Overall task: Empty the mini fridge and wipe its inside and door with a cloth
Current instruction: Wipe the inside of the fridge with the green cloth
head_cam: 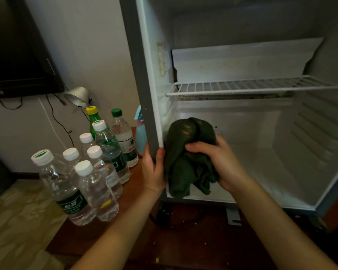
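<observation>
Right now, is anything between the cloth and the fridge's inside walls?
Nothing visible. The right hand holds the green cloth at the open fridge; its lower compartment is empty, only the wire shelf above.

The cloth (189, 152) is dark green, plain. The fridge (261, 133) is white inside with a grey frame, its wire shelf (242, 86) white. Left of the fridge, clear bottles (86, 180) carry white or green caps and dark green labels; one green bottle (93, 117) has a yellow cap. Beside the fridge, a pale blue sprayer (140, 133).
</observation>
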`<state>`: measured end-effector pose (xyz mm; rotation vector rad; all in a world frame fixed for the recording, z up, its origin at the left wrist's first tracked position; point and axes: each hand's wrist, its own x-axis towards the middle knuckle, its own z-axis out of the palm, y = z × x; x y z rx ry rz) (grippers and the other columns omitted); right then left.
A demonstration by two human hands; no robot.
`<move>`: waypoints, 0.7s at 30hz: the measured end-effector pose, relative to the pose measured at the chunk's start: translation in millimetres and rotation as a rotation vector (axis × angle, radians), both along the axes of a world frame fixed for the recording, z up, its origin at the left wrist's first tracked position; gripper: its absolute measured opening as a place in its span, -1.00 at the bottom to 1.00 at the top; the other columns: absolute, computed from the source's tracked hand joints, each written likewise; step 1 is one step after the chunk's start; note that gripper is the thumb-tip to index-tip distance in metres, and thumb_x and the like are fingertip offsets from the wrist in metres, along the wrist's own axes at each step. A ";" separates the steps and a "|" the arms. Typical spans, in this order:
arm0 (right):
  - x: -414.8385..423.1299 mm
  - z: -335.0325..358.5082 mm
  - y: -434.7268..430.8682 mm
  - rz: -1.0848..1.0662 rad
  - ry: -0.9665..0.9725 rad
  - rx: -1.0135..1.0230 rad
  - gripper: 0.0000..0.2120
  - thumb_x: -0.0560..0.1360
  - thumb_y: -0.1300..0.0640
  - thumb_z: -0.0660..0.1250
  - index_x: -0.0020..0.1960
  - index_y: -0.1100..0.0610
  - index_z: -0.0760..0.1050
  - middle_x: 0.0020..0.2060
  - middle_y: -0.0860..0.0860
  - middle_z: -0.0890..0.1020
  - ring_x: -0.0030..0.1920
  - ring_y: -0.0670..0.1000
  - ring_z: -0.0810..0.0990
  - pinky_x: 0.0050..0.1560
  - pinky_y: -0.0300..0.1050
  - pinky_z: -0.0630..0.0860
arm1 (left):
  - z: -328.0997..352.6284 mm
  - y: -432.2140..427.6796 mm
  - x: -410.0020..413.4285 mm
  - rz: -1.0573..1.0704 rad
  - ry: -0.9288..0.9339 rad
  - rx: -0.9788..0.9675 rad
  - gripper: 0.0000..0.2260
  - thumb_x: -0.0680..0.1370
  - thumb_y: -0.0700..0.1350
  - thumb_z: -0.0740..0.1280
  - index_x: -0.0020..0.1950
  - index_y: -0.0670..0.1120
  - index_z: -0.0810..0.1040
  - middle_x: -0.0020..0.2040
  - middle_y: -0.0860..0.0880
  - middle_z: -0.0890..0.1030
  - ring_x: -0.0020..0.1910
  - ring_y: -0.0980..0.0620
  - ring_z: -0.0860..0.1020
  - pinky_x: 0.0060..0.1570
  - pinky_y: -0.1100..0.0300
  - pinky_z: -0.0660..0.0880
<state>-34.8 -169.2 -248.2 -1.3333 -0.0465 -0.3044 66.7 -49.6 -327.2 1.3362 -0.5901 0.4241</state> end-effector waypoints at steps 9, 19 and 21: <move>-13.1 -26.7 -27.1 0.279 0.145 0.596 -0.60 0.19 0.12 0.58 0.00 0.22 0.66 -0.01 0.18 0.65 -0.02 0.14 0.65 0.07 -0.02 0.58 | -1.1 2.0 -1.8 -0.007 0.058 0.021 -0.52 0.42 0.43 0.20 0.23 0.21 0.39 0.13 0.27 0.56 0.21 0.26 0.49 0.17 0.36 0.40; 9.2 -46.6 -24.2 0.091 0.078 0.721 -0.88 0.21 0.22 0.43 -0.26 0.14 0.66 -0.24 0.10 0.65 -0.22 0.06 0.65 -0.14 -0.06 0.58 | 4.8 0.5 -8.4 -0.052 0.050 0.004 -0.56 0.46 0.36 0.19 0.26 0.22 0.27 0.16 0.51 0.45 0.21 0.46 0.40 0.14 0.53 0.33; 26.9 -42.4 -23.7 0.018 0.089 0.615 -0.74 0.40 0.31 0.21 -0.28 0.13 0.65 -0.28 0.08 0.66 -0.23 0.02 0.65 -0.15 -0.09 0.58 | 4.2 0.1 -7.8 -0.056 0.044 -0.011 -0.56 0.46 0.35 0.19 0.26 0.21 0.27 0.15 0.52 0.45 0.19 0.47 0.41 0.12 0.54 0.33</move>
